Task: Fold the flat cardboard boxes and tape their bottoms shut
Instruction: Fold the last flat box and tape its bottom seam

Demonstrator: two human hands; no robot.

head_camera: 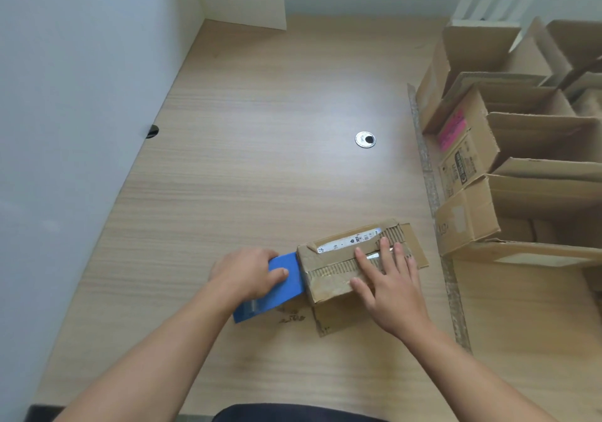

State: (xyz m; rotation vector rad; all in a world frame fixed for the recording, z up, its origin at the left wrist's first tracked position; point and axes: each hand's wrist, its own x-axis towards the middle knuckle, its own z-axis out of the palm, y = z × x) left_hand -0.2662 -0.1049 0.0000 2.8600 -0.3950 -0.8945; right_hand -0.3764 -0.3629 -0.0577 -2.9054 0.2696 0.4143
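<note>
We worked on 1 small box [355, 268], set low and right of centre in the frame on the desk [260, 128]. It lay bottom up, we judged, with the flaps already folded shut and clear tape along the seam. Its long axis ran from lower left to upper right of the frame, and the seam followed that line. The taped face pointed up at us.

Our left hand [247, 275] was closed around a blue tape dispenser [277, 288], which met the box's left end, so the strip looked nearly finished or about to be cut. Our right hand [391, 285] lay flat on top of the box, fingers spread and pressing, gripping nothing.

At the right edge of the frame stood several opened boxes [508, 148], flaps up. We judged those were done, though their bottoms were hidden. We saw no flat boxes anywhere in view, so we could not tell how many were left.
</note>
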